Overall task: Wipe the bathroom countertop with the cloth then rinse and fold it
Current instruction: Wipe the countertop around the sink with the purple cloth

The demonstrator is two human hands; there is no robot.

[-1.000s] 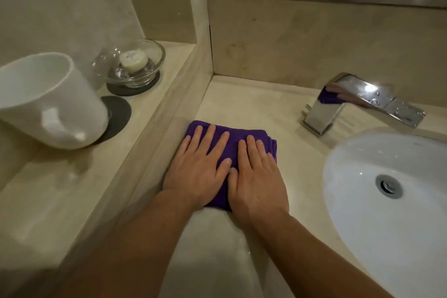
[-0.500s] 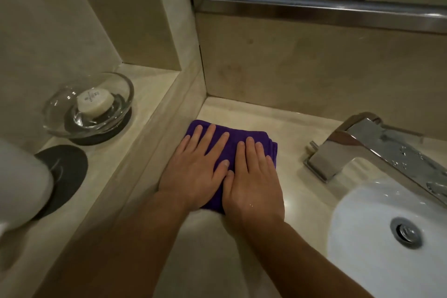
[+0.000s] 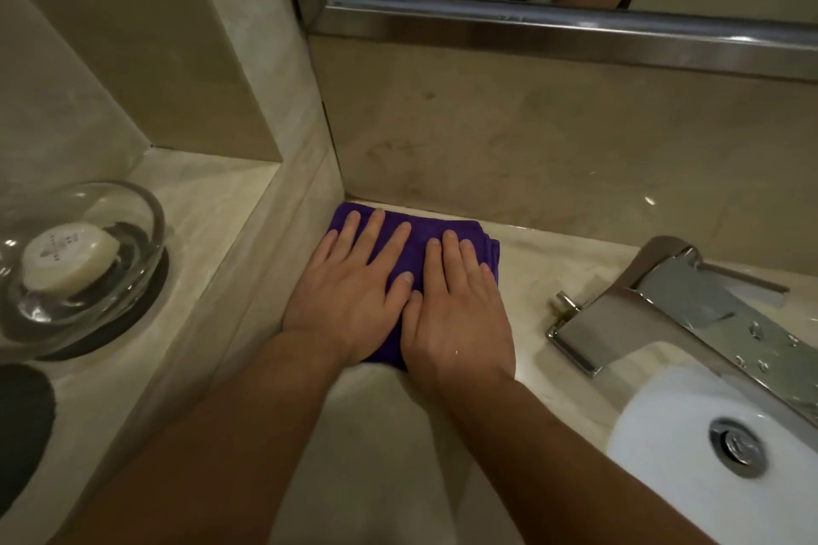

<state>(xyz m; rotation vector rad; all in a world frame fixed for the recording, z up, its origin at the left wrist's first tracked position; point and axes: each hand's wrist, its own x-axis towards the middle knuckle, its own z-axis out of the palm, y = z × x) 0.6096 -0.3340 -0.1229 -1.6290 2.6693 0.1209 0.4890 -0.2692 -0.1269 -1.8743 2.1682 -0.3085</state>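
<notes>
Flat-fingered left hand (image 3: 349, 301) and right hand (image 3: 460, 314) have slid my purple cloth (image 3: 416, 241) mid-frame to the backsplash (image 3: 531, 146); wiping continues

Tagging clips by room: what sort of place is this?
A bathroom: a white sink with a chrome faucet, a framed mirror above, and soap in a glass dish.

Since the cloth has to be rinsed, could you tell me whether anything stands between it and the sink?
The faucet stands right of the cloth, at the sink's back edge. Nearer the person, only bare countertop lies between cloth and sink; nothing visible blocks that path.
</notes>
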